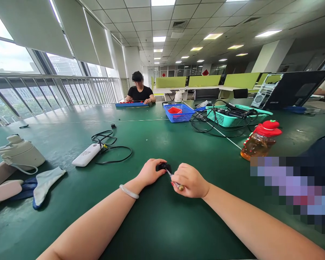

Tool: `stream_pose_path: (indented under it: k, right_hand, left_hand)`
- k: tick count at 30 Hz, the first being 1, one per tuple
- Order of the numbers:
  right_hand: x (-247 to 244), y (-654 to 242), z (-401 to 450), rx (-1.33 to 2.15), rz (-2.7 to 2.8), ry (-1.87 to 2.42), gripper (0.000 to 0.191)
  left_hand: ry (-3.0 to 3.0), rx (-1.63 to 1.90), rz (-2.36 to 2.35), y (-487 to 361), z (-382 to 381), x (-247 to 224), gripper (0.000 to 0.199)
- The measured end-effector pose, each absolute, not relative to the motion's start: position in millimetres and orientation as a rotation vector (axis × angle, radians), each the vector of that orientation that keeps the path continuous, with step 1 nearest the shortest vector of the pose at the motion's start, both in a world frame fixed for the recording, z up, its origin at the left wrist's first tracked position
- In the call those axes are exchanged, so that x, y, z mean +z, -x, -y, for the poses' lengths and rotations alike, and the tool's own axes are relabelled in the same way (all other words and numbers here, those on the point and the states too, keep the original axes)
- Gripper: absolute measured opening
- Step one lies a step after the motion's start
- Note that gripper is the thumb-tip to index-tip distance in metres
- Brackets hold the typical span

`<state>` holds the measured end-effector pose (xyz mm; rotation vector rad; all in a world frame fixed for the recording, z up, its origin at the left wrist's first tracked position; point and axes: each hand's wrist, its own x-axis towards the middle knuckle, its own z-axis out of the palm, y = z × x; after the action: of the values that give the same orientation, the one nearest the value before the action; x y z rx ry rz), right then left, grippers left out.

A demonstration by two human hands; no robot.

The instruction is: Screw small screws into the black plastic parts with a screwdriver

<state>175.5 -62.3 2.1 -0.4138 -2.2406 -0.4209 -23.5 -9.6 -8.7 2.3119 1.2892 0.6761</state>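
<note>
My left hand (151,171) rests on the green table (162,227), its thumb and fingers closed around a small black part (166,167). What exactly the part is cannot be made out at this size. Wrapped in the fingers of my right hand (191,180) is a slim screwdriver (181,187), with a metal shaft and a brass-coloured rounded end. Its shaft slants up and left, and the tip meets the black part or lies right in front of it; the fingers hide most of the handle.
A white power bank (87,155) with a black cable lies ahead left, near gloves (47,184) and a pale bottle (23,153). A red-lidded bottle (260,142) stands right. Farther back are a blue basket (178,115), a cable-filled green basket (224,121) and a seated person (139,93).
</note>
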Motion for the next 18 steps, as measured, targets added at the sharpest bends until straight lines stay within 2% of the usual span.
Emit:
stream_pose_path:
  k: [18]
  right_hand:
    - [3.7,-174.2,56.8,-0.513,2.34,0.349,0.007]
  left_hand:
    - [-2.405,0.639,-1.301,25.8,10.6,-9.4,0.04]
